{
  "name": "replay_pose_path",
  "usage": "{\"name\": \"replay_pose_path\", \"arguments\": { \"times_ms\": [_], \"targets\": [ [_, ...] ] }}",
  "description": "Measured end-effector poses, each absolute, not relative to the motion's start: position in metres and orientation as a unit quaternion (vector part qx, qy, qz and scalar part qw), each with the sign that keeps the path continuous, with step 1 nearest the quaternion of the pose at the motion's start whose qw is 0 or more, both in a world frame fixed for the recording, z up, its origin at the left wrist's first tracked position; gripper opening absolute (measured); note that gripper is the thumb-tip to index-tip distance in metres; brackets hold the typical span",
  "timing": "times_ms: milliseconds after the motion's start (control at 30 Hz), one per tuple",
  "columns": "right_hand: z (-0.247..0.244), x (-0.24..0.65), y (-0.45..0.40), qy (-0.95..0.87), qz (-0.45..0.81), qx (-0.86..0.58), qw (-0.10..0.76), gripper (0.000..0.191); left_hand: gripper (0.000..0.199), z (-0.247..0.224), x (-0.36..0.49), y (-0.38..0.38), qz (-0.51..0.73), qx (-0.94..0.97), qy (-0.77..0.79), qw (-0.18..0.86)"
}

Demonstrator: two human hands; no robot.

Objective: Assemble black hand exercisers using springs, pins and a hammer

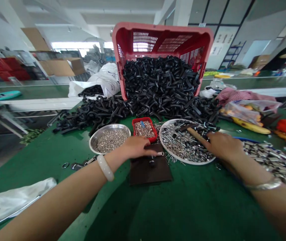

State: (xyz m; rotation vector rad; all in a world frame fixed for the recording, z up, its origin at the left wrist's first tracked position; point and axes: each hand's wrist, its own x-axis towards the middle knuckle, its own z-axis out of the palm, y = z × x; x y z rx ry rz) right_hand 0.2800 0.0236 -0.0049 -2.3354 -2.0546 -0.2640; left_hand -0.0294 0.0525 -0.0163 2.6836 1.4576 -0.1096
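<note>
My right hand (224, 145) is closed around the wooden handle of a hammer (195, 135), whose dark head lies over a white round tray (190, 161) of screws, pins and small black parts. Over a dark flat block (150, 174) is my left hand (137, 147), thumb stretched out and apart from the fingers. Close under that thumb, a small black part (152, 162) with a metal pin sits on the block beside a coil spring (160, 154). My left fingertips are near a red box (153, 138) of small metal pins.
A metal bowl (92, 147) of small rivet-like pieces stands left of the red box. Behind, a red crate (163, 26) spills black curved parts (158, 80) onto the green table (178, 207). Metal pieces (273, 160) lie at right; bananas (250, 125) lie beyond. A co-worker (283, 57) is far right.
</note>
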Motion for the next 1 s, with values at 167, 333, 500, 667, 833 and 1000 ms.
{"name": "replay_pose_path", "arguments": {
  "times_ms": [167,333,500,667,833,1000],
  "targets": [
    [-0.02,0.322,0.022,-0.696,0.027,-0.716,-0.032,0.046,0.03,-0.016,-0.02,0.108,-0.024,0.804,0.594,0.016],
    [-0.026,0.325,0.03,-0.686,0.216,-0.682,0.13,0.039,0.023,-0.032,-0.017,0.132,-0.022,0.801,0.598,0.034],
    [-0.019,0.317,0.025,-0.586,0.363,-0.661,0.297,0.025,0.027,-0.037,-0.024,0.134,0.002,0.787,0.616,0.034],
    [-0.013,0.288,-0.012,-0.502,0.361,-0.624,0.478,0.034,0.025,-0.032,-0.029,0.135,0.054,0.789,0.61,0.055],
    [-0.023,0.265,-0.038,-0.493,0.387,-0.6,0.497,0.042,0.029,-0.031,-0.038,0.13,0.13,0.771,0.602,0.165],
    [-0.039,0.255,-0.04,-0.5,0.416,-0.587,0.483,0.042,0.04,-0.026,-0.041,0.113,0.114,0.813,0.525,0.226]
  ]
}}
